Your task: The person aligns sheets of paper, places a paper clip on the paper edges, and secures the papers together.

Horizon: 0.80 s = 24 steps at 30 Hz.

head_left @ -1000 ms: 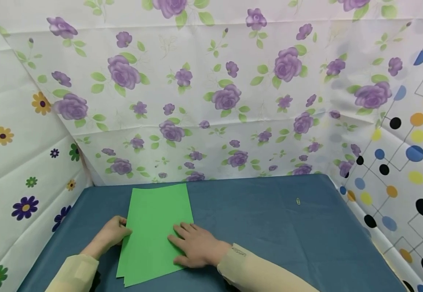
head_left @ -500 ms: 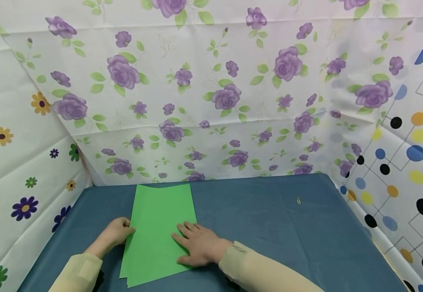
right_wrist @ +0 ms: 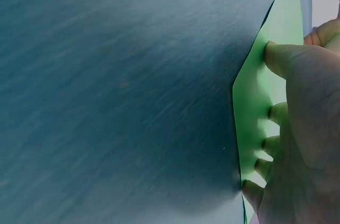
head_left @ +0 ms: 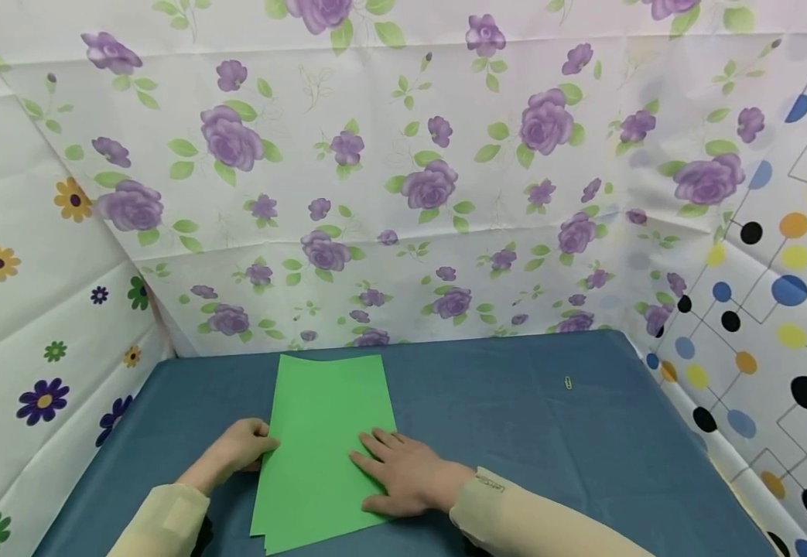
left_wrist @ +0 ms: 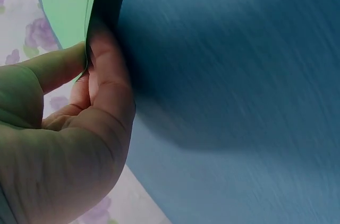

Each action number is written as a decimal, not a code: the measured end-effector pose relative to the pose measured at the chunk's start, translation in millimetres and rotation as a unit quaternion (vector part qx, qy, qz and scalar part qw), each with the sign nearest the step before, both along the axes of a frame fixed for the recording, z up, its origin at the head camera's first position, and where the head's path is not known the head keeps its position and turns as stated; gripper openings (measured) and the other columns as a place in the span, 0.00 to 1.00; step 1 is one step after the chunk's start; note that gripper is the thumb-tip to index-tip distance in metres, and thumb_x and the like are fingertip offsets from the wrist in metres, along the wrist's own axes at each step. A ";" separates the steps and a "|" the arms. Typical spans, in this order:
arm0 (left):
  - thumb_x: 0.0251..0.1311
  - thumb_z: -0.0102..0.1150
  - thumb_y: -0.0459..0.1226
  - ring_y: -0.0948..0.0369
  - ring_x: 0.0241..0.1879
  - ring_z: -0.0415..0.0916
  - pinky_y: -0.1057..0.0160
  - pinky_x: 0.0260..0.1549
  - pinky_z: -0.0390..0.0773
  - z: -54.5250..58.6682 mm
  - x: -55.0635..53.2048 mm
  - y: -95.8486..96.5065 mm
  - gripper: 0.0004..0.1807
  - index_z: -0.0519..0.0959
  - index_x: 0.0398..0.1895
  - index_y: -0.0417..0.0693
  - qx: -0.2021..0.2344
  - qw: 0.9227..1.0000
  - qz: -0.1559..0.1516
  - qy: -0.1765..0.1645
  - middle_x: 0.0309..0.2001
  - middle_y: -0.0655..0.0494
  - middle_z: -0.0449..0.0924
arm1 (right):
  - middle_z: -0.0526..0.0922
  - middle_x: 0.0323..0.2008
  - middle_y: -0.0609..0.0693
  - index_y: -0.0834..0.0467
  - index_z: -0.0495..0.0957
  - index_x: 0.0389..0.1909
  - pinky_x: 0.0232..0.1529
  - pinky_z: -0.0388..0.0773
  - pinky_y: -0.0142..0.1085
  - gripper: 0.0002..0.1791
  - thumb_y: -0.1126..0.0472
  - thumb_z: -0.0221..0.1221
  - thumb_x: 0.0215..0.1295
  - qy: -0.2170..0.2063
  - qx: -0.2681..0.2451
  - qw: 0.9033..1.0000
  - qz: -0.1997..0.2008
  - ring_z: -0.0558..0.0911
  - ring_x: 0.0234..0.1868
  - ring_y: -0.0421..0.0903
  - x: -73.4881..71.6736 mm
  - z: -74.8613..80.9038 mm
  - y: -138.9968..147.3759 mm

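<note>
Paper (head_left: 319,449), bright green, lies on the blue-covered table (head_left: 480,425), at about 9 o'clock from the table's middle as the head view shows it. At least two layers show, stepped apart at the 7 o'clock corner; their exact number cannot be told. The long axis runs nearly straight from 6 o'clock by the person to 12 o'clock, one short end just beside the table's far edge and dipping slightly in the middle.

Two hands are on it. At 9 o'clock the left hand (head_left: 239,449) pinches the long edge, thumb on one face and fingers on the other; the left wrist view shows a thin line between layers there. Between 3 and 4 o'clock the right hand (head_left: 410,472) lies palm down with its fingers spread, all five fingertips touching the green surface in the right wrist view; it pinches nothing.

One paper clip (head_left: 568,383) lies well apart, between 2 and 3 o'clock from the green stack, its own length along 12 to 6. Two pale sleeves (head_left: 166,518) reach in from 7 and 4 o'clock. Three patterned cloths surround the table: purple roses (head_left: 427,186) at 12, daisy-like flowers (head_left: 43,401) at 9, coloured dots (head_left: 790,290) at 3.
</note>
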<state>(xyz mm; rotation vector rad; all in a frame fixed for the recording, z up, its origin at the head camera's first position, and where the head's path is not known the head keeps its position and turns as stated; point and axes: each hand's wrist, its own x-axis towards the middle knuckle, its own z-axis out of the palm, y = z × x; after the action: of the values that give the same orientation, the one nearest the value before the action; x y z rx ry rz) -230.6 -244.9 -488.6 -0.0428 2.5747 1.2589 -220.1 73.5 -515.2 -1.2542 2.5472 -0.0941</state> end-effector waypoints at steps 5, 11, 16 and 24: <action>0.71 0.58 0.29 0.60 0.22 0.48 0.60 0.26 0.64 0.0 -1.9 13.6 0.25 0.52 0.25 0.49 0.007 1.000 -0.003 -0.004 0.23 0.56 0.46 | 0.43 0.83 0.48 0.42 0.45 0.83 0.78 0.53 0.46 0.42 0.29 0.40 0.76 0.002 -0.002 1.000 0.003 0.45 0.82 0.50 3.0 -1.3 16.1; 0.70 0.59 0.28 0.61 0.21 0.43 0.61 0.24 0.63 -3.5 -6.8 31.2 0.28 0.49 0.23 0.51 0.022 1.000 -0.012 -0.006 0.22 0.58 0.43 | 0.44 0.82 0.50 0.43 0.47 0.83 0.76 0.56 0.47 0.42 0.30 0.42 0.77 -0.007 -0.002 1.000 -0.002 0.47 0.81 0.52 10.2 7.8 34.1; 0.69 0.59 0.27 0.61 0.20 0.43 0.61 0.24 0.64 -5.8 -9.3 46.6 0.29 0.49 0.23 0.52 0.026 0.999 -0.020 -0.008 0.22 0.58 0.43 | 0.44 0.82 0.50 0.43 0.47 0.83 0.76 0.56 0.49 0.42 0.29 0.42 0.76 -0.019 -0.008 1.000 -0.010 0.47 0.81 0.52 13.2 5.3 50.9; 0.69 0.60 0.28 0.61 0.20 0.44 0.61 0.24 0.66 -7.0 -12.2 70.4 0.29 0.50 0.23 0.52 0.038 0.998 -0.041 -0.007 0.21 0.58 0.44 | 0.45 0.82 0.51 0.44 0.48 0.83 0.76 0.57 0.51 0.42 0.30 0.43 0.76 -0.023 -0.024 0.999 -0.025 0.47 0.81 0.54 16.8 1.3 78.0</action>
<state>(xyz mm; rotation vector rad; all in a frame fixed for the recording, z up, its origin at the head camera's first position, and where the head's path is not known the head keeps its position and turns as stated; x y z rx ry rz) -242.7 -174.4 -495.7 0.0678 2.4868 1.3213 -203.2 151.5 -513.9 -1.1914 2.5512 -0.1953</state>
